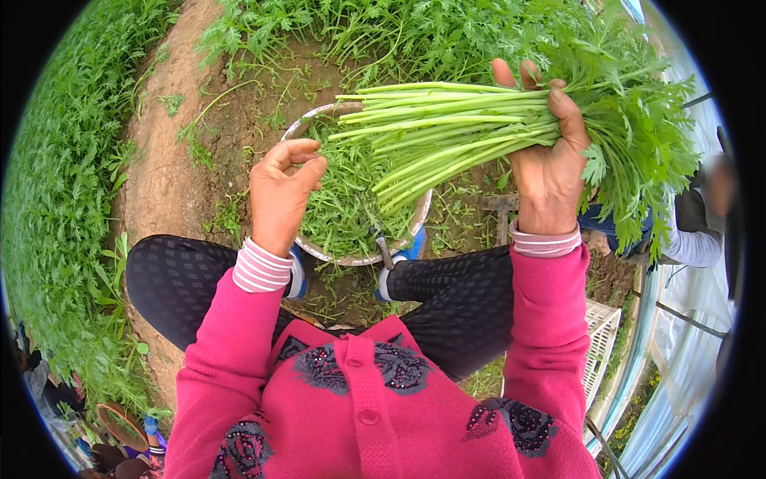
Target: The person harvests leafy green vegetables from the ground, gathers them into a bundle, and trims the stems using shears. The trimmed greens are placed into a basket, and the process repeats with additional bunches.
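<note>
My right hand (547, 161) grips a thick bunch of chrysanthemum greens (455, 126) near its leafy end. The pale cut stems point left over a round basin (423, 209), and the feathery leaves hang to the right. My left hand (286, 188) is raised by the basin's left rim, fingers curled in against the thumb, with nothing visible in it. Loose leaves and trimmings (335, 209) fill much of the basin. A small hand tool (383, 246) with a dark handle rests against its near rim; its exact kind is unclear.
Leafy crop (66, 173) grows along the left and beyond the basin. A bare soil ridge (161, 138) runs down the left. A white plastic crate (600, 347) stands at right, near plastic sheeting (688, 353). Another person (694, 215) is at far right; others are at lower left.
</note>
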### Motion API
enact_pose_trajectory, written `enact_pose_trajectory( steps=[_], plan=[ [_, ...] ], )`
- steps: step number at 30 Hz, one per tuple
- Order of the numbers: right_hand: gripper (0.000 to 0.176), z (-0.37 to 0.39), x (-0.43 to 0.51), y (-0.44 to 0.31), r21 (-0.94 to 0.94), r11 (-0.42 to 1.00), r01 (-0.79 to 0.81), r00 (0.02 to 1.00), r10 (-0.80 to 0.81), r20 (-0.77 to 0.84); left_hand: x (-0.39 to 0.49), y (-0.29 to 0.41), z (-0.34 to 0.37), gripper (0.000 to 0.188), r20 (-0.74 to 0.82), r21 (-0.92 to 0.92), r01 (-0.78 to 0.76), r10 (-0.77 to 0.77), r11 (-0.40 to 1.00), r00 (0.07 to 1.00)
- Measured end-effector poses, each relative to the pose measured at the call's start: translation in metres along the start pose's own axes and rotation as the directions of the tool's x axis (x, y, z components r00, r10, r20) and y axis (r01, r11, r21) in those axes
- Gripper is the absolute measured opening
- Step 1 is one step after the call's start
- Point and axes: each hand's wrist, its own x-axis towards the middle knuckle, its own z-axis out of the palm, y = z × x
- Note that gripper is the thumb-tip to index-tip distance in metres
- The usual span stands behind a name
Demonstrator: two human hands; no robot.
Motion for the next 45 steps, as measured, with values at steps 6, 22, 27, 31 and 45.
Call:
enact_pose_trajectory(
  steps=[6,22,27,31,45],
  plan=[
    [0.020,0.006,-0.007,0.014,-0.101,0.994,-0.037,0.998,0.041,0.041,-0.021,0.032,0.039,0.026,0.179,0.454,-0.462,0.430,0.762,0.885],
    [0.021,0.013,-0.011,0.017,-0.135,0.982,-0.128,0.990,0.136,0.049,0.003,0.041,0.024,0.011,0.460,0.650,-0.708,0.600,0.274,0.654],
    [0.020,0.011,-0.004,0.007,-0.011,1.000,-0.016,1.000,0.016,-0.020,-0.002,0.058,0.006,0.012,0.152,0.685,-0.407,0.427,0.604,0.891],
    [0.016,0.012,0.000,0.005,0.027,0.999,0.043,0.999,-0.042,-0.014,-0.039,0.055,0.021,0.012,0.400,0.371,-0.627,0.491,0.685,0.774],
    [0.016,0.033,-0.019,0.019,0.076,0.996,-0.038,0.993,0.030,0.112,-0.021,0.048,0.040,0.022,0.402,0.673,-0.683,0.635,0.284,0.660]
  ],
)
